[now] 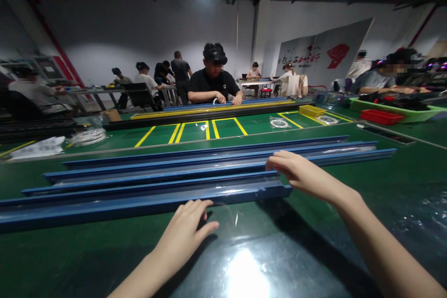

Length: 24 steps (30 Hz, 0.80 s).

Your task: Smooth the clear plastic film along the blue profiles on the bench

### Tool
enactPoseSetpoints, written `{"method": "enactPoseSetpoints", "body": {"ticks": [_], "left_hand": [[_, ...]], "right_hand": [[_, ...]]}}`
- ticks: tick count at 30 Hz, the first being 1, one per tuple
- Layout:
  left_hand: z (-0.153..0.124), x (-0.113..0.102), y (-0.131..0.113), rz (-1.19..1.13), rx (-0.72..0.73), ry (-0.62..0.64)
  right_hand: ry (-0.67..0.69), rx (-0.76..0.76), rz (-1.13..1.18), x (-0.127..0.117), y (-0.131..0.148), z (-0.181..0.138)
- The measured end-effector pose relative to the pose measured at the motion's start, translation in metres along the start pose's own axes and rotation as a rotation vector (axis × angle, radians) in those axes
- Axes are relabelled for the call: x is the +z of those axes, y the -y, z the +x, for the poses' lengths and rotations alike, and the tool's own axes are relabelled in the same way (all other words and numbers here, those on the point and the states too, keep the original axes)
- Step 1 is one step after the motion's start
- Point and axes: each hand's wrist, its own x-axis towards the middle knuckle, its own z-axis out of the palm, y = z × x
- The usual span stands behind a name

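Several long blue channel-shaped strips lie side by side across the green table. My left hand point(188, 226) is at the near edge of the front blue strip point(139, 206), fingers stretched out and thumb apart; whether the fingertips touch it I cannot tell. Near that strip's right end, my right hand point(295, 170) hangs over the strips with bent fingers and a gap to the thumb. Nothing shows in its grasp. Behind the front strip lie the other blue strips point(216, 164), partly covered by my right hand.
The green table point(104, 260) carries yellow tape lines point(214, 129). Coiled white rings point(279, 123), a yellow tray point(312, 111), a red tray point(380, 117) and a green bin point(415, 112) stand farther back. Across the table a person point(214, 79) handles long yellow and blue strips.
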Motion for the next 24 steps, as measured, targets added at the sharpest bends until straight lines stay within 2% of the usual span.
{"method": "enactPoseSetpoints", "body": {"ticks": [3, 6, 9, 13, 18, 21, 24], "left_hand": [[0.003, -0.002, 0.005, -0.103, 0.002, 0.012], [0.005, 0.000, 0.003, -0.152, 0.024, -0.061], [0.010, 0.004, -0.009, -0.133, 0.060, -0.148], [0.025, 0.005, -0.030, -0.047, 0.060, -0.176], [0.043, -0.006, -0.033, -0.157, -0.031, -0.046], [0.045, -0.018, -0.024, -0.256, -0.083, 0.023], [0.042, -0.030, -0.013, -0.247, -0.110, 0.088]], "right_hand": [[-0.029, -0.005, -0.063, -0.002, -0.006, 0.000], [-0.047, -0.041, -0.113, -0.003, -0.008, 0.000], [-0.061, -0.093, -0.132, -0.003, -0.006, 0.001], [-0.090, -0.115, -0.150, -0.004, 0.001, 0.002], [-0.118, -0.089, -0.161, -0.004, -0.001, 0.003], [-0.141, -0.050, -0.162, 0.002, -0.015, 0.005], [-0.128, 0.011, -0.156, 0.013, -0.033, 0.008]]}}
